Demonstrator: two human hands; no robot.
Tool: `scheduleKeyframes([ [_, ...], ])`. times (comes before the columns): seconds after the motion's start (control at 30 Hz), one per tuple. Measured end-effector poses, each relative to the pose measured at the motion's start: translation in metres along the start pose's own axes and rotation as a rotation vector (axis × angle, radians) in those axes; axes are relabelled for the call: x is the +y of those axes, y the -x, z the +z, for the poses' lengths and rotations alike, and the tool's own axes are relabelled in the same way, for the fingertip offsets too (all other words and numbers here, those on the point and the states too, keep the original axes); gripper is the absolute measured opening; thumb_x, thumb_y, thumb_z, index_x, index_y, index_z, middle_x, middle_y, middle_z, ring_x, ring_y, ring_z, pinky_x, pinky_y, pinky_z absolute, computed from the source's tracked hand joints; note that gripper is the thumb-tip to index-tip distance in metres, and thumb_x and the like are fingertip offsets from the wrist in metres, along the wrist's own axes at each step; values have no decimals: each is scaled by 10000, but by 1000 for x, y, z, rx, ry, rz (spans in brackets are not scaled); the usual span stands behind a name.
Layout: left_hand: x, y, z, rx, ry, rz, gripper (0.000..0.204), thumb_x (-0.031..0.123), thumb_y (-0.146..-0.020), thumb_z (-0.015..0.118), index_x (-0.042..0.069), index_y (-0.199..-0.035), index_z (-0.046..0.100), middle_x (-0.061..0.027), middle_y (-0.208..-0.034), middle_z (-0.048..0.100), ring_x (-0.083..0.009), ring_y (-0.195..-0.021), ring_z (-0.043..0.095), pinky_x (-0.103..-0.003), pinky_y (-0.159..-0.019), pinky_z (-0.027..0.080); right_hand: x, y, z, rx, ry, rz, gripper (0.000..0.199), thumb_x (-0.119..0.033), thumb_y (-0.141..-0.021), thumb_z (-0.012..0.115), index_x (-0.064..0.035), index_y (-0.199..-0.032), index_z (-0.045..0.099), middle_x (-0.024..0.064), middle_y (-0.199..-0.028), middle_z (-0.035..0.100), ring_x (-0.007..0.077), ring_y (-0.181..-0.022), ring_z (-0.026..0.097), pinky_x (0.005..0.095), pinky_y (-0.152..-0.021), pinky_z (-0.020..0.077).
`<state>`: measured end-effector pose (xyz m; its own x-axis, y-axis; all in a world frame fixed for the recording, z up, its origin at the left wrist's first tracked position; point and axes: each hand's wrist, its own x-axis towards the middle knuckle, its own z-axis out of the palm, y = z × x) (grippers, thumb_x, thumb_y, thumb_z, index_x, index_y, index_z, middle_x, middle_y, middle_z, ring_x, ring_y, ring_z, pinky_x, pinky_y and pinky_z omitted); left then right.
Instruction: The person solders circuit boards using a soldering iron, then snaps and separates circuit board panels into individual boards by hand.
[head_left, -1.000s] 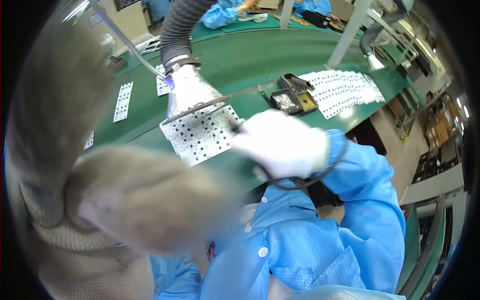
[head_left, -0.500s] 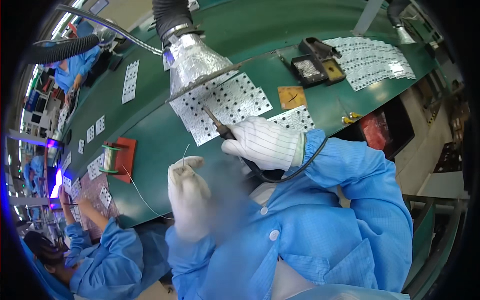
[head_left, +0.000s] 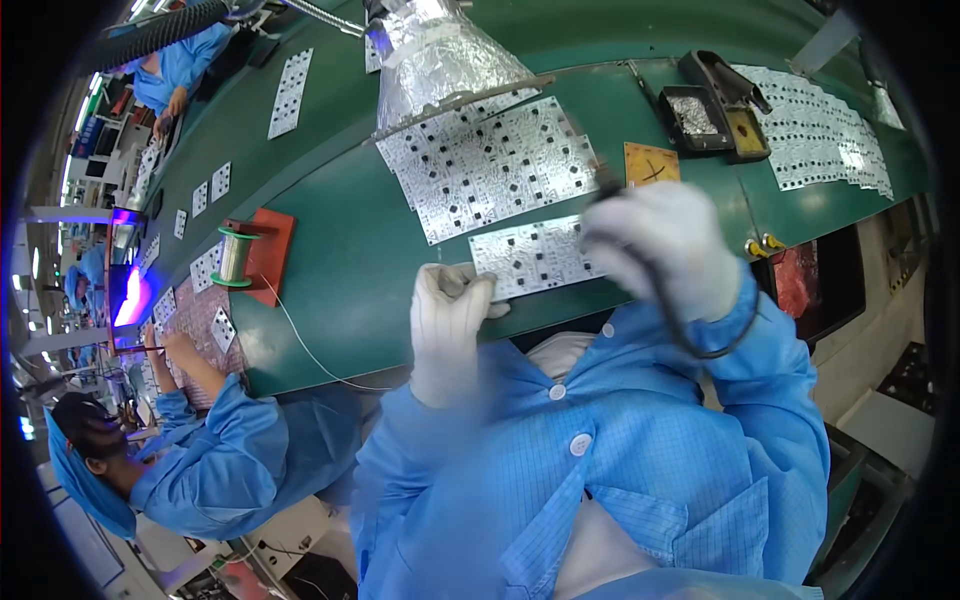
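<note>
My left hand (head_left: pixel 447 325), in a white glove, is closed at the left end of a pale circuit board strip (head_left: pixel 537 257) dotted with black parts. Its thumb and fingers touch the board's corner. Thin solder wire (head_left: pixel 305 343) runs from a spool (head_left: pixel 235 256) on a red stand (head_left: pixel 272 257) to the wrist of this hand; the wire's tip is hidden. My right hand (head_left: pixel 672 245), gloved and smeared by motion, is closed around a soldering iron (head_left: pixel 607 182) over the strip's right end. The iron's black cable (head_left: pixel 672 318) loops down past the sleeve.
Overlapping circuit boards (head_left: pixel 500 170) lie beneath a foil-covered fume hood (head_left: pixel 445 60). A black box (head_left: pixel 697 115) with metal bits and a yellowish sponge (head_left: pixel 745 135) stands near an orange-yellow square (head_left: pixel 650 163). More boards (head_left: pixel 815 130) lie far right. A co-worker (head_left: pixel 215 450) sits at left.
My right hand has lifted the soldering iron away to the right. My left hand has moved forward and right to the board strip's end. The view has shifted, too.
</note>
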<state>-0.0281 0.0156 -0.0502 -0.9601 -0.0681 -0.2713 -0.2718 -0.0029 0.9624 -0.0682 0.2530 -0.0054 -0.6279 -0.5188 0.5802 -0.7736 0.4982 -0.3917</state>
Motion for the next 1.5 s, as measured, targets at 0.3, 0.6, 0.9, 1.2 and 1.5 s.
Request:
scheduleKeyframes([
  [0.3,-10,-11,-13,142,-1027,343,177,72,-819,671,-35,-895,551,-132,-842,576,-230,-636,560,-320,-606,494,63,89,-25,637,303,520,245,-69,-852,686,15,-1071,614,97,-925,686,132,-817,644,254,-738,516],
  [0.6,-22,-4,15,-181,-993,857,92,21,-737,683,60,-791,620,-57,-816,616,-204,-741,630,-307,-604,503,64,96,1,704,-69,728,225,-48,-898,603,29,-1106,566,102,-949,652,107,-843,607,234,-764,480],
  [0.9,-27,5,20,-73,-715,563,113,35,-801,666,41,-871,577,-103,-703,605,-253,-560,596,-330,-536,479,54,91,18,583,-212,783,222,-50,-907,564,25,-1114,589,89,-949,652,82,-756,558,218,-708,461],
  [1.2,-34,10,-3,21,-932,665,108,64,-775,688,64,-821,590,-72,-693,597,-226,-562,592,-321,-525,471,53,87,23,590,-178,730,229,-67,-922,570,40,-1125,582,97,-964,647,102,-783,578,230,-726,472],
  [1.5,-34,11,-19,136,-996,603,113,106,-782,691,100,-777,578,-27,-699,593,-201,-587,591,-318,-535,477,55,89,22,550,-169,745,214,-73,-911,598,5,-1110,614,59,-1007,643,78,-833,577,221,-757,472],
])
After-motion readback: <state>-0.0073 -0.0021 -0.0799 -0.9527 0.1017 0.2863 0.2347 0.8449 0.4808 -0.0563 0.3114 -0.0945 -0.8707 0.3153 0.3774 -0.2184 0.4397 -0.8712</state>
